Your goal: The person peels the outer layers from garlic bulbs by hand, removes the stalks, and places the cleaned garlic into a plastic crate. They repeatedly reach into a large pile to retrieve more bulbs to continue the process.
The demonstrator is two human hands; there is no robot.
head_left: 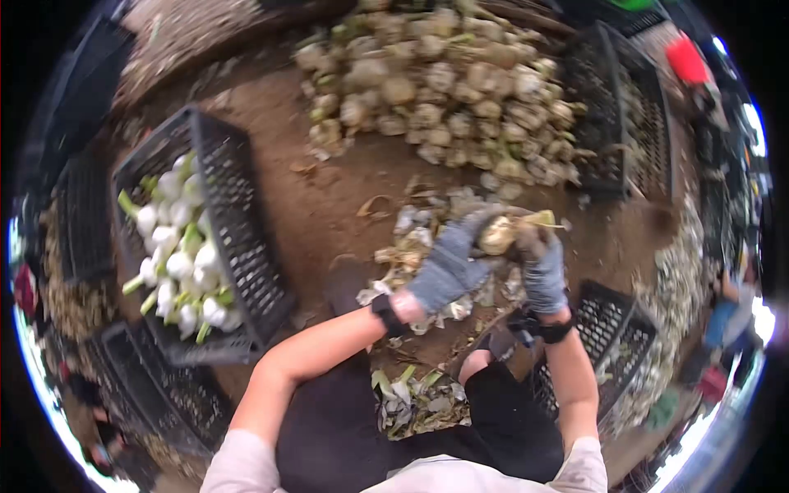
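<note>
A garlic bulb [497, 236] with dirty outer skin is held in front of me, its pale cut-looking stem pointing right. My left hand [452, 267], in a grey glove, wraps its fingers around the bulb from the left. My right hand [542, 264], gloved too, closes on the bulb's stem side; its fingertips are dark and blurred. Whether a small tool is in the right hand I cannot make out. Beneath the hands lie loose garlic skins [407, 246]. To the left, a black crate [238, 222] holds peeled white garlic bulbs [177, 263] with short green stems.
A large heap of unpeeled garlic [444, 90] lies ahead on the dirt floor [279, 172]. Black crates stand at the upper right [596, 115] and right of my leg [612, 329]. More skins [423, 403] lie between my legs. Another person [731, 312] is at the far right.
</note>
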